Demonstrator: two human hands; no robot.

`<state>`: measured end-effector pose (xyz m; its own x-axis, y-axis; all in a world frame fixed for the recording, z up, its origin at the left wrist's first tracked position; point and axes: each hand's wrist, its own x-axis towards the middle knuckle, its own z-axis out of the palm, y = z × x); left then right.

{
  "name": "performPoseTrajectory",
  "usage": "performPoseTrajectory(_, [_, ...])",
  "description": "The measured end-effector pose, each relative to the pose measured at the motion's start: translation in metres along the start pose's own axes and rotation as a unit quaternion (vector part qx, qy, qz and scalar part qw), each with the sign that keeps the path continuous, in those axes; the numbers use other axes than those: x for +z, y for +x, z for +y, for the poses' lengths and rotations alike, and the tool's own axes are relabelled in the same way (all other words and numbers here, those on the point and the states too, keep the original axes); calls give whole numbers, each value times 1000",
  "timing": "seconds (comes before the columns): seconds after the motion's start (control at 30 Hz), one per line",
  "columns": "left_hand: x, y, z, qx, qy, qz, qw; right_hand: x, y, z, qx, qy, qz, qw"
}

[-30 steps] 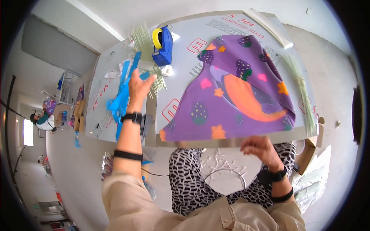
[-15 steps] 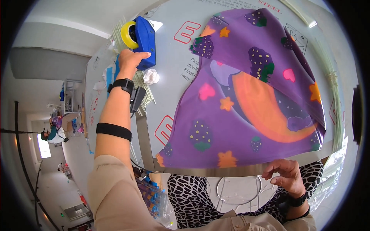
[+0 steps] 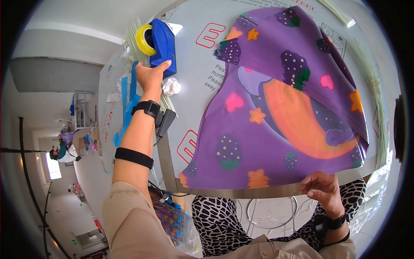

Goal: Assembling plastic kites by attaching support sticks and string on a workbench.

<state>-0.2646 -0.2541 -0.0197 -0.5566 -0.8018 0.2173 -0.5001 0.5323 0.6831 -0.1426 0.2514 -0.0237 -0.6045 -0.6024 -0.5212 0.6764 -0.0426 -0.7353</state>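
Observation:
My left hand (image 3: 151,77) reaches to the far left of the table, thumb spread from the fingers, at the near end of a blue tape dispenser (image 3: 164,47). A roll of yellow tape (image 3: 143,39) sits in the dispenser. Beside the hand lie blue strips (image 3: 125,101) and a crumpled white piece (image 3: 171,86); whether the fingertips touch a strip is unclear. A purple printed sheet (image 3: 211,138) with a big orange crescent lies partly folded across the table. My right hand (image 3: 323,192) hovers by the sheet's near edge, fingers loosely curved, thumb apart, holding nothing.
Pale thin rods (image 3: 374,95) lie bundled along the table's right side; more rods (image 3: 137,45) are behind the dispenser. A metal strip (image 3: 276,191) runs along the front edge. Below it stand a round-framed stool (image 3: 271,225) and a clear bag of parts (image 3: 172,220). Another person (image 3: 64,151) is far left.
My left hand has drawn slightly nearer and to the right, its forearm uncovering more of the blue strips. The view has shifted slightly. My right hand stays near the sheet's edge.

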Motion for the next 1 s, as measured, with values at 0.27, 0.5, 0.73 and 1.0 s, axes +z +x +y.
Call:
performPoseTrajectory(0.27, [6, 1, -4, 58, 81, 19, 995, -1, 2, 1, 5, 19, 23, 1000])
performPoseTrajectory(0.5, [-7, 32, 0, 44, -74, -1, 996, 0, 3, -1, 1, -2, 14, 1000])
performPoseTrajectory(0.73, [-39, 40, 3, -128, -298, -11, 946, 3, 7, 8, 8, 8, 14, 1000])
performPoseTrajectory(1.0, [-135, -20, 2, -90, -309, -47, 946, 0, 12, 15, -51, -23, 14, 998])
